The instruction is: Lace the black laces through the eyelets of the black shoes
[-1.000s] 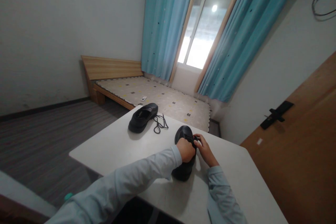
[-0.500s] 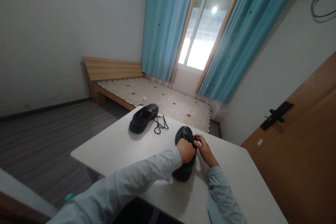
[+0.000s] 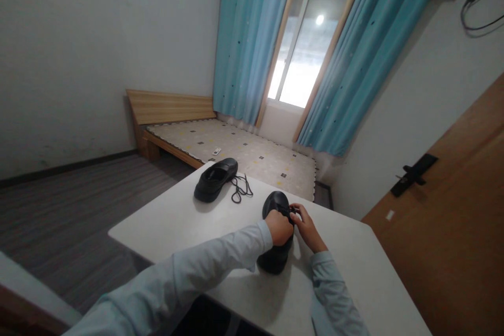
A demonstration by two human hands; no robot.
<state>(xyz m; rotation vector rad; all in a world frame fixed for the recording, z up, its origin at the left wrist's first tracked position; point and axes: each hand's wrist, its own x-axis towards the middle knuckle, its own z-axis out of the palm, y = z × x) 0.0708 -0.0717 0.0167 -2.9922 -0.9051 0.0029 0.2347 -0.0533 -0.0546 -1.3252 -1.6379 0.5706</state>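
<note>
Lacing work at the near black shoe point(image 3: 276, 231) on the white table point(image 3: 177, 220).

The near black shoe is set just in front of the person, at mid-table. The left hand point(image 3: 279, 227) is clenched over the shoe's upper; the fingertips of the right hand point(image 3: 307, 228) are pinched at a lace end beside it. The step is judged to be threading or tightening of the lace; fine fingertip control is called for next. The eyelets and lace path are hidden by the hands. A second shoe point(image 3: 216, 180) is placed well apart, with a loose lace point(image 3: 241, 188) lying just beside it.
</note>
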